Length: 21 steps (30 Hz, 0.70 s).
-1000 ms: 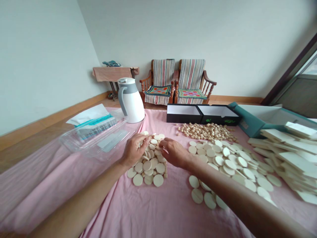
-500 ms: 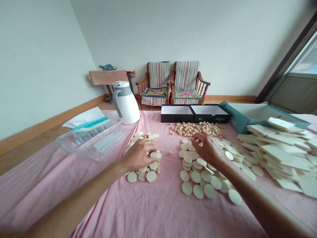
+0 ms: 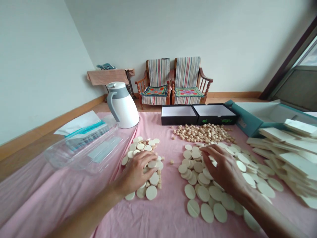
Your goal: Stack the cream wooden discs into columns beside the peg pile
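My left hand [image 3: 137, 170] rests over the left pile of round wooden discs [image 3: 151, 192]. Its fingers curl in, and a pale wooden disc [image 3: 152, 164] shows between the thumb and fingertips. Small wooden cubes [image 3: 159, 181] lie among and under these discs. Over the larger spread of discs [image 3: 203, 193] on the right is my right hand [image 3: 221, 165], its thumb and fingers bent but apart. Discs show in the gap below its palm; whether the fingertips touch any is hard to tell.
Behind the discs lies a heap of small wooden pieces [image 3: 203, 132], with two black box trays [image 3: 179, 119] beyond. A teal box [image 3: 250, 127] and stacked square wooden boards [image 3: 292, 145] stand right. To the left are a white jug [image 3: 126, 109] and clear plastic packaging [image 3: 99, 148].
My right hand has come back from the heap's near edge and lowered over the discs. The left hand stays at its pile. The view has shifted slightly closer.
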Tool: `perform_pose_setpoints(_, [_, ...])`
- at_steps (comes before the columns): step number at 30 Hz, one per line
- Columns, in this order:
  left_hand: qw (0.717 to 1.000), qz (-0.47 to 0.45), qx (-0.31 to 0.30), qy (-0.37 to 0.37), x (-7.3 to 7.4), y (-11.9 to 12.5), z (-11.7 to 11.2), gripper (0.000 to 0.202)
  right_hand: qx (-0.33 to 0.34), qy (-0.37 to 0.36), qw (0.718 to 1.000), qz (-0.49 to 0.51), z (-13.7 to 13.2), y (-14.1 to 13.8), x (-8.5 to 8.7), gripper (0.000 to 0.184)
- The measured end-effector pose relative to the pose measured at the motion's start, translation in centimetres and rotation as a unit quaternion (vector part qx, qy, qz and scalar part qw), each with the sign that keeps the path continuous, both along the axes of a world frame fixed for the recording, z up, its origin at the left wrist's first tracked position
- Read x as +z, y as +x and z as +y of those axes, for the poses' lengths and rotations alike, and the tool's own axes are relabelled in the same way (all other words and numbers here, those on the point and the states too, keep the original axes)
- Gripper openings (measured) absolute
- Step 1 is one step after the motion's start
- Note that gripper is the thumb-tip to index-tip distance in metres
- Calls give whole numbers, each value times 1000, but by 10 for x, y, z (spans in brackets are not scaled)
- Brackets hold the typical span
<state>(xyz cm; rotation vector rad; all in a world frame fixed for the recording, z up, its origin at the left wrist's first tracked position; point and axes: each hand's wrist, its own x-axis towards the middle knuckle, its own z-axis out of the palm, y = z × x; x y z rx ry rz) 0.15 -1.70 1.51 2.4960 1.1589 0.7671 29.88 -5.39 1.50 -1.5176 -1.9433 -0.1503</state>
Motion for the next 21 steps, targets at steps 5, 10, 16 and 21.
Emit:
perform_pose_setpoints(5, [999, 18, 43, 11, 4, 2, -2, 23, 2, -10, 1000, -17, -1, 0, 1, 20])
perform_pose_setpoints(10, [998, 62, 23, 17, 7, -1, 3, 11, -11, -22, 1000, -13, 1, 1, 0, 22])
perform_pose_setpoints(16, [996, 65, -1, 54, 3, -5, 3, 5, -22, -22, 999, -11, 3, 4, 0, 21])
perform_pose_setpoints(21, [994, 42, 40, 97, 9, -3, 4, 16, -29, 25, 999, 5, 0, 9, 5, 22])
